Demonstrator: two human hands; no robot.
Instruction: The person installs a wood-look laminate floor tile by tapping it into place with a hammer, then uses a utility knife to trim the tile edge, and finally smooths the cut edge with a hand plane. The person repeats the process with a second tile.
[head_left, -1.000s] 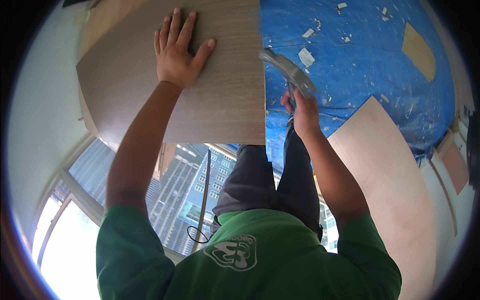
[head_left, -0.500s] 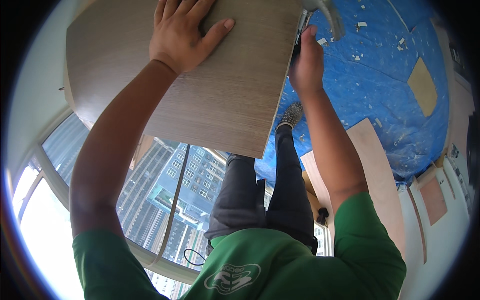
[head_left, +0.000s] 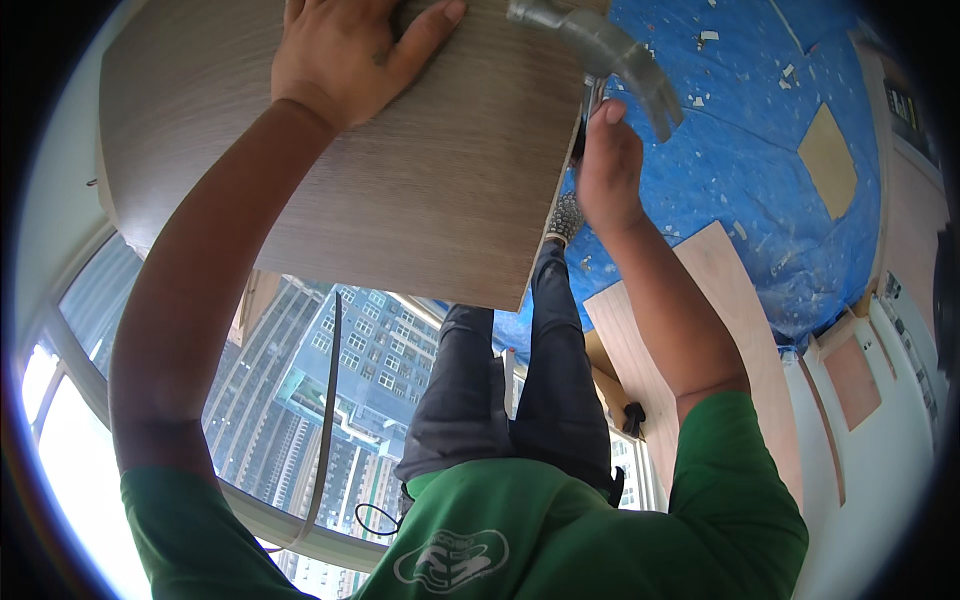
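The left hand [head_left: 345,65] lies flat on the board [head_left: 430,200], palm down and grasping nothing, thumb spread wide, its fingertips cut off by the upper edge of the view. The right hand [head_left: 612,165] is clenched round the handle of the hammer [head_left: 622,62], just beside the board's right edge. The hammer's smooth grey metal head curves in an arc, reaching from over the board to over the blue sheet [head_left: 745,130]; whether it touches the board I cannot tell. The board fills the upper left, in front of the person: a broad grey-brown panel with fine streaked grain and a thin, pale, raw edge. The sheet is creased, slightly glossy and flecked with white chips [head_left: 708,36], with a flat, four-sided tan piece [head_left: 828,160] lying on it. Nearer, a pale wooden panel [head_left: 725,290] slants down behind the right forearm. Below the board come dark cloth trousers [head_left: 455,400], a knobbly-patterned shoe [head_left: 566,216] and a green shirt [head_left: 590,530], with window glass [head_left: 300,400] at the left
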